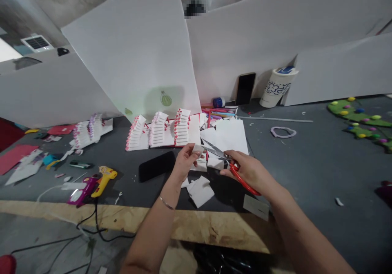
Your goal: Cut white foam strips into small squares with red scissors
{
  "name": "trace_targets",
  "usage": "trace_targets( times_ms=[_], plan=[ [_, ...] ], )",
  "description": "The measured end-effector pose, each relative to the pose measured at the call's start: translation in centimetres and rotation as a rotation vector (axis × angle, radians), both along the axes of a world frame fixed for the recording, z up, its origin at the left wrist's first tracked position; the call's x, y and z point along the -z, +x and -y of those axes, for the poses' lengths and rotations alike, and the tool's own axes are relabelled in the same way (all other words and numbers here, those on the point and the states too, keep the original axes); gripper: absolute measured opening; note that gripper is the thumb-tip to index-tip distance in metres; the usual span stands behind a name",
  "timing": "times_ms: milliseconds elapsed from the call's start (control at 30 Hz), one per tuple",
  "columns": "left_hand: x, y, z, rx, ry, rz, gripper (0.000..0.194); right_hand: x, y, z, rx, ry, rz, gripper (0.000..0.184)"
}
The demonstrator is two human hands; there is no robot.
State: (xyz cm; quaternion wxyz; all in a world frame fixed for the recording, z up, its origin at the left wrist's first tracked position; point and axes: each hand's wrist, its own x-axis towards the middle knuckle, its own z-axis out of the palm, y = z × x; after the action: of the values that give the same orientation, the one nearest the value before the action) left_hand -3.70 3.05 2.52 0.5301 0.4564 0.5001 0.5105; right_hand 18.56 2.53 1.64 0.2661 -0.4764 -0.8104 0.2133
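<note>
My left hand [183, 163] pinches a small piece of white paper [198, 148] over the middle of the dark table. My right hand [246, 170] grips a pair of scissors with red handles [241, 179], the blades pointing left and reaching the paper's edge. Whether the blades are cutting into it I cannot tell. Beneath my hands lie loose white paper pieces [200, 191] and a larger white sheet [231, 135]. Just left of my left hand a black phone [157, 166] lies flat. Behind it stand rows of small white rolled pieces with red tips [181, 128].
To the left lie a yellow glue gun [104, 181], a purple device [83, 190] and a cutter knife [80, 164]. At the back are an upright phone [245, 88] and a paper cup [277, 88]. Green felt shapes [359, 112] lie at right. White boards [143, 49] stand behind.
</note>
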Motion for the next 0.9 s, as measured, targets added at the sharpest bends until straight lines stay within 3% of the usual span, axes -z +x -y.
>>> trace_targets(
  times_ms=[367,900],
  plan=[
    [1.0,-0.2,0.1,-0.054,0.028,-0.026,0.035,0.9,-0.8,0.4,-0.006,0.100,0.136,0.044],
    [0.6,-0.3,0.3,-0.015,0.044,-0.043,0.031,0.8,-0.9,0.3,-0.017,0.066,0.135,0.045]
  ],
)
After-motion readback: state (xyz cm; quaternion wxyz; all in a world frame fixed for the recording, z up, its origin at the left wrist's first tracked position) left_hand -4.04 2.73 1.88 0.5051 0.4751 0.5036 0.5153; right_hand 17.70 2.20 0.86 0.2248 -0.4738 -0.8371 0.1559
